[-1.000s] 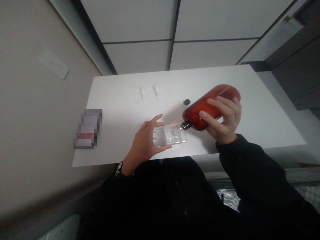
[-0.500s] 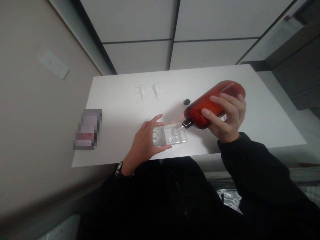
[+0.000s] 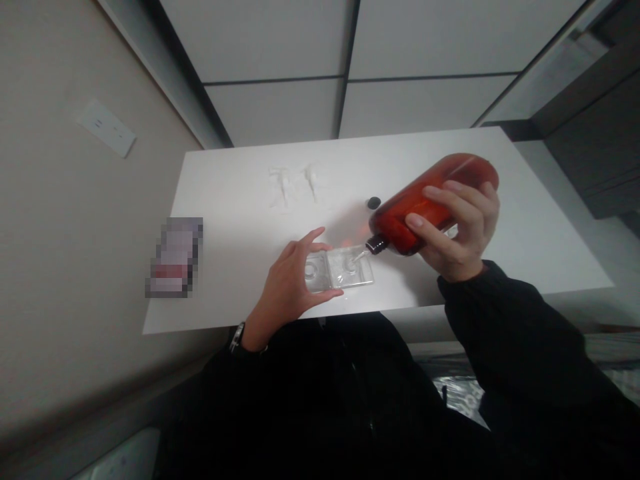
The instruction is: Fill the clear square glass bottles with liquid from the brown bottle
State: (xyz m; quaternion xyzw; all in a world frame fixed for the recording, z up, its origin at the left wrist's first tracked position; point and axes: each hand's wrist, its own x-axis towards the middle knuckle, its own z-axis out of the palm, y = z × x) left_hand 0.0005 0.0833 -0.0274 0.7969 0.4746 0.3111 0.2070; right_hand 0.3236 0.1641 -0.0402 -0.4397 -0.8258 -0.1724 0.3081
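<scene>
My right hand (image 3: 463, 230) grips an amber bottle (image 3: 417, 203), tilted with its uncapped black neck down to the left. Clear liquid (image 3: 359, 256) runs from the neck into the right compartment of a clear plastic container (image 3: 350, 275), which has two compartments side by side. With thumb and fingers on opposite edges, my left hand (image 3: 287, 280) holds that container at its left half, flat on the table. A ring-like raised shape shows in each compartment. Behind the bottle's neck lies a small black cap (image 3: 374, 203).
Two white pieces (image 3: 311, 179), apparently on clear wrapping, lie toward the back of the white table (image 3: 230, 200). A pixelated item (image 3: 175, 257) is at the table's left. A wall with a socket plate (image 3: 107, 128) stands on the left, pale panels (image 3: 280, 107) behind.
The bottle's base has risen slightly and shifted a little right, tilting it more steeply. Liquid keeps flowing. My left hand and the container stay in place.
</scene>
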